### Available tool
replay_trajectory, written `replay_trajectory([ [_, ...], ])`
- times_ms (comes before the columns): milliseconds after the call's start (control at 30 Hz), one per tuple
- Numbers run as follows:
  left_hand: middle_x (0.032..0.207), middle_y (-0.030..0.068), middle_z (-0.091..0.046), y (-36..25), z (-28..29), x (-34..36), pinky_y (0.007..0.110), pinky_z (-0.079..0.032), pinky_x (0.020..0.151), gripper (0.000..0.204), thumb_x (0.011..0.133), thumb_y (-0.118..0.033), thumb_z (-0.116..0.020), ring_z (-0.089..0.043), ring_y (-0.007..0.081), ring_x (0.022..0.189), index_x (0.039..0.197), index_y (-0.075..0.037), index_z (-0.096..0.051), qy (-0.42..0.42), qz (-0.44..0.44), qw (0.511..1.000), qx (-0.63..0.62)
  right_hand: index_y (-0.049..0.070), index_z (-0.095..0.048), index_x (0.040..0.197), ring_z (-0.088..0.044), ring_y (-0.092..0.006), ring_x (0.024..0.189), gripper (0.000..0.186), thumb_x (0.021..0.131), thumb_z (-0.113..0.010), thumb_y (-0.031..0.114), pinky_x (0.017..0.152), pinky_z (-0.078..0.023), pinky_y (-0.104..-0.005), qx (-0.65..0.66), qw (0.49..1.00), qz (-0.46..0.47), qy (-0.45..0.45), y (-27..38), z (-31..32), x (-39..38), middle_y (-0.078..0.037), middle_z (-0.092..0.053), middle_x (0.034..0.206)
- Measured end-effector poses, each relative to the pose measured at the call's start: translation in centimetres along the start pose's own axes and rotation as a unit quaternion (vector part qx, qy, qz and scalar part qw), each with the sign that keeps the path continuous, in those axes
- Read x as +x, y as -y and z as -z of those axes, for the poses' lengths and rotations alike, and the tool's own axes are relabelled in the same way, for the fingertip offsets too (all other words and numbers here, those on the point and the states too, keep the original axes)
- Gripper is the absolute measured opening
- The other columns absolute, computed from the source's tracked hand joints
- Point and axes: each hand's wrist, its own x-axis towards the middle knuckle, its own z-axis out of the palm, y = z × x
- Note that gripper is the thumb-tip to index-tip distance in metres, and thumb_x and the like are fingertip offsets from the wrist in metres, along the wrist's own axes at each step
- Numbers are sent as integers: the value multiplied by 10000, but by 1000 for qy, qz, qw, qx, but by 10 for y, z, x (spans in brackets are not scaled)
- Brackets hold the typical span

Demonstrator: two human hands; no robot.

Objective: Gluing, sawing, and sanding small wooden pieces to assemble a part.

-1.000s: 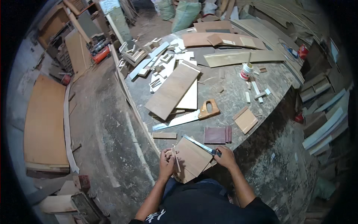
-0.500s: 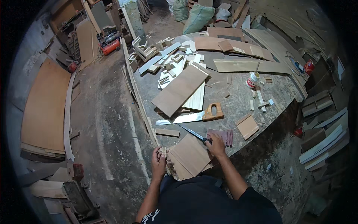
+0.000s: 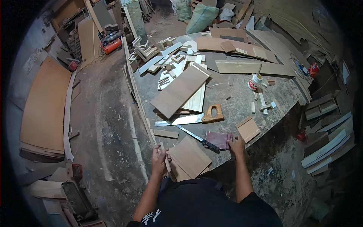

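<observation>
My left hand [image 3: 159, 160] grips a narrow light wood strip [image 3: 166, 160] upright at the bench's near edge, beside overlapping thin plywood squares [image 3: 189, 159]. My right hand [image 3: 237, 145] has its fingers closed at the right edge of maroon abrasive sheets [image 3: 213, 137]. A long narrow blade with a black handle [image 3: 210, 145] lies between the hands, its handle by the sheets. Beyond it lie a handsaw with a wooden handle [image 3: 211, 113], a short wood batten [image 3: 166, 134] and a tan square piece with a raised strip [image 3: 249, 130].
The bench [image 3: 276, 113] carries plywood panels [image 3: 177, 90], piled wood offcuts [image 3: 147, 51], long boards [image 3: 253, 67] and an upright white glue tub [image 3: 254, 82]. Leaning sheets [image 3: 45, 109] and a red compressor [image 3: 112, 46] stand on the left. Sacks [image 3: 200, 20] sit behind; more boards [image 3: 327, 147] lie right.
My right hand has let go of the black-handled blade, now lying on the bench, and moved right to the maroon sheets. My left hand still holds the strip, a little left of where it was.
</observation>
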Motion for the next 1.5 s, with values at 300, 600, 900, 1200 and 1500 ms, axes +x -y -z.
replay_trajectory([
  [300,1021,70,-615,-11,-45,1,250,-499,567,367,1030,-210,-536,-579,107,719,1369,-98,-450,27,32,999,-11,5,-552,963,-637,-403,854,194,812,-650,76,767,-495,-488,105,993,24,-57,22,6,-5,-206,-629,894],
  [600,965,53,-626,-11,-64,-11,333,-564,726,295,1018,-242,-595,-633,165,838,1236,-50,-547,71,52,994,-60,59,-513,1311,-632,-263,945,411,908,-586,72,831,-508,-370,332,926,132,123,160,45,-73,-163,-643,1071],
  [900,1247,121,-615,-16,-68,-13,569,-550,970,199,1018,-157,-565,-583,245,1211,1182,-44,-563,146,73,980,-117,36,-577,1269,-619,-105,847,335,948,-647,95,689,-552,-251,448,828,127,313,198,38,-112,-70,-643,1070],
  [1200,1088,60,-665,-2,-64,-16,355,-561,860,345,1001,-216,-625,-650,152,980,1276,-7,-612,121,124,984,-29,-3,-658,1034,-663,-131,819,172,911,-707,108,711,-574,-294,404,860,182,251,184,3,-123,-64,-677,921],
  [1500,1048,21,-678,34,-42,-17,243,-504,770,334,978,-172,-657,-629,93,909,1257,9,-637,110,154,978,89,14,-599,984,-637,-89,760,163,890,-711,87,641,-508,-254,394,846,49,355,147,-4,-118,-34,-679,840],
])
